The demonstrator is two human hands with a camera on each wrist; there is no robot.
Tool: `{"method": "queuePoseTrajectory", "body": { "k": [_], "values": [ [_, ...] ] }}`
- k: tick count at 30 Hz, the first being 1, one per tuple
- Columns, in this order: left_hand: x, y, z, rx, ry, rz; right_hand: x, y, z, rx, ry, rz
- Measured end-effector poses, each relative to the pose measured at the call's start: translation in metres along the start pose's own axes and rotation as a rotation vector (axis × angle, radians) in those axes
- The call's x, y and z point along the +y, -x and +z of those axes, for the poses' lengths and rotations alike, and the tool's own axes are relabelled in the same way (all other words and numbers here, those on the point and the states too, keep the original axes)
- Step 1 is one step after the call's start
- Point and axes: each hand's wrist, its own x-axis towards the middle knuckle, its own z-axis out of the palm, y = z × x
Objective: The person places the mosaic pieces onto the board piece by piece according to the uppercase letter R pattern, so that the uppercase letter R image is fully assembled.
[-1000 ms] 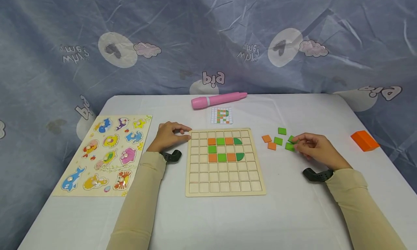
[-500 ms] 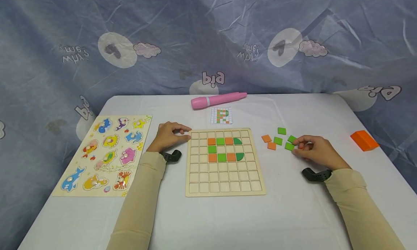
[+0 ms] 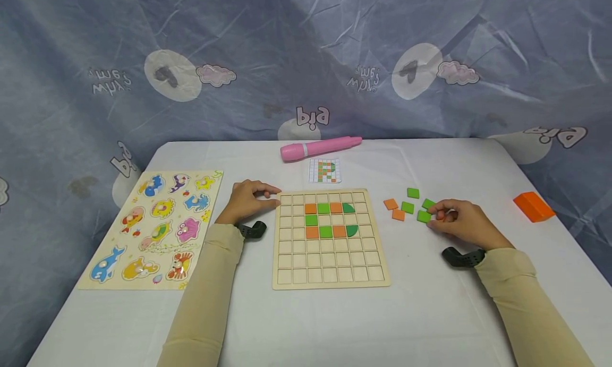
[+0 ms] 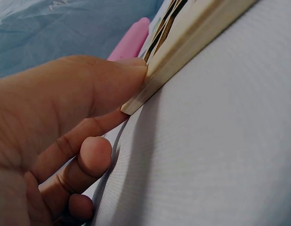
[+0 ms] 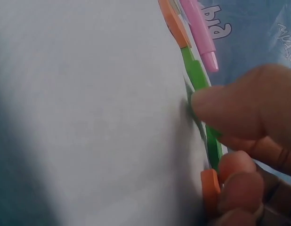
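Right hand (image 3: 456,221): thumb and index finger are pinching a green tile (image 3: 423,216) by its right side; whether it is clearing the table I cannot tell. The tile is lying at the left end of my grip; it is square, so no long axis is showing. Key relation: the wooden board (image 3: 330,260) is lying to the left of this pinch, with its lower rows of bare cells to the left and nearer, and the two loose orange tiles (image 3: 390,204) are sitting between, slightly far of the straight line. My right hand is the nearer one to the tile; my left hand (image 3: 247,199) is gripping the board's far left corner between thumb and finger, well apart from the tiles. A second loose green tile (image 3: 427,203) is resting just beside my right index finger, on the far side. In the right wrist view an orange piece (image 5: 210,190) is showing by my curled fingers; held or merely behind, I cannot tell. Writing: the card (image 3: 325,171) beyond the board is showing a letter R in coloured squares; the backdrop (image 3: 277,37) is carrying inverted lettering, apparently "Why" and "me?", other words uncertain; no brand is showing
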Motion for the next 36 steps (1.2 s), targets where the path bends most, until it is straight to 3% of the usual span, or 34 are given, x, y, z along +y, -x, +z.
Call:
{"method": "queuePoseTrajectory", "body": {
  "k": [13,22,36],
  "values": [
    [0.000,0.001,-0.001,0.002,0.016,0.003,-0.012,0.000,0.000,0.012,-0.035,-0.115],
    [0.002,0.002,-0.001,0.017,0.016,0.009,-0.030,-0.009,0.004,-0.076,-0.178,-0.096],
    [0.003,0.002,0.000,0.015,0.013,0.001,-0.060,-0.031,0.020,-0.162,-0.260,-0.139]
  ]
}}
